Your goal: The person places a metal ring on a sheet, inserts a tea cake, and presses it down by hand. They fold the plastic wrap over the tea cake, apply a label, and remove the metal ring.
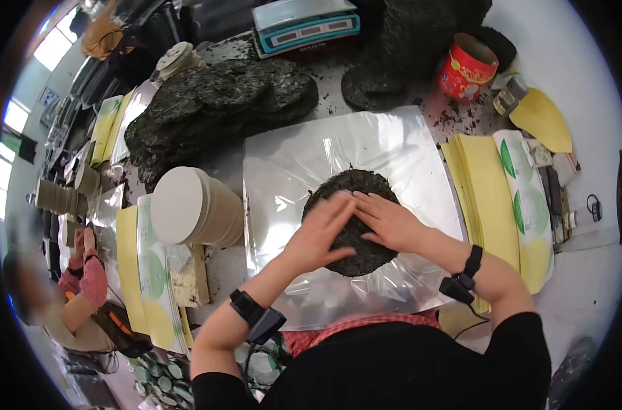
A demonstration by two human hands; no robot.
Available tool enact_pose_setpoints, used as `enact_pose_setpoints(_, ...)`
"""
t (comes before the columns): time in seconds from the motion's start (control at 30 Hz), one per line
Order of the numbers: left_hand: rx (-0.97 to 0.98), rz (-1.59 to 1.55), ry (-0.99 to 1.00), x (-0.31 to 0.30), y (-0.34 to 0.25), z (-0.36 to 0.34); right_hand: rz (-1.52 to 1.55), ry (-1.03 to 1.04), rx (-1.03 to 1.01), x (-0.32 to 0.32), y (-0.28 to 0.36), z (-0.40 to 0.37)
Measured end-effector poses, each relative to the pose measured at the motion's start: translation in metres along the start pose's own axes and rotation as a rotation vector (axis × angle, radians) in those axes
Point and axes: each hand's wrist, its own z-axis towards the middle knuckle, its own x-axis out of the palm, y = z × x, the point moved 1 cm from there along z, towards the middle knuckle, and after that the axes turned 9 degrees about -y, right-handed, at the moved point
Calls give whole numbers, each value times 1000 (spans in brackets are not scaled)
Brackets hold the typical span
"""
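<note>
A round, dark, rough-edged cake [355, 263] of pressed material lies on a clear plastic sheet [277, 157] at the middle of the table. My left hand [321, 232] rests on its left part, fingers stretched out and thumb spread to the right. On the upper right part lies my right hand [386, 221], flat, its fingertips meeting those of my left hand near the cake's centre. The palms and the surface beneath them are hidden. Left of the sheet stands a stack of pale round discs [181, 205].
Dark flat cakes [215, 102] are piled at the back left. Behind are a scale [307, 27] and a red tin [468, 68]. Yellow paper stacks [485, 205] flank the sheet's right side. Another person [85, 301] works at the far left.
</note>
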Motion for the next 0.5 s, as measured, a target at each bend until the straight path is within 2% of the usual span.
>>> enact_pose_setpoints(0.07, 80, 42, 188, 13, 14, 12, -65, 163, 8, 6, -2, 4)
enact_pose_setpoints(0.13, 21, 89, 334, 23, 20, 19, -95, 334, 96, 10, -1, 12)
enact_pose_setpoints(0.27, -111, 281, 593, 37, 15, 32, -116, 503, 119, 30, -7, 15)
enact_pose_setpoints(0.3, -102, 337, 587, 46, 17, 30, -150, 527, 118, 31, -4, 17)
enact_pose_setpoints(0.37, -109, 391, 562, 62, 25, 26, -275, 433, 246, 60, 6, 11)
enact_pose_setpoints(0.43, -117, 376, 505, 58, 25, 29, -434, 243, 274, 95, 1, -1)
enact_pose_setpoints(0.5, -36, 308, 419, 56, 29, 29, -387, 273, 302, 87, 1, 3)
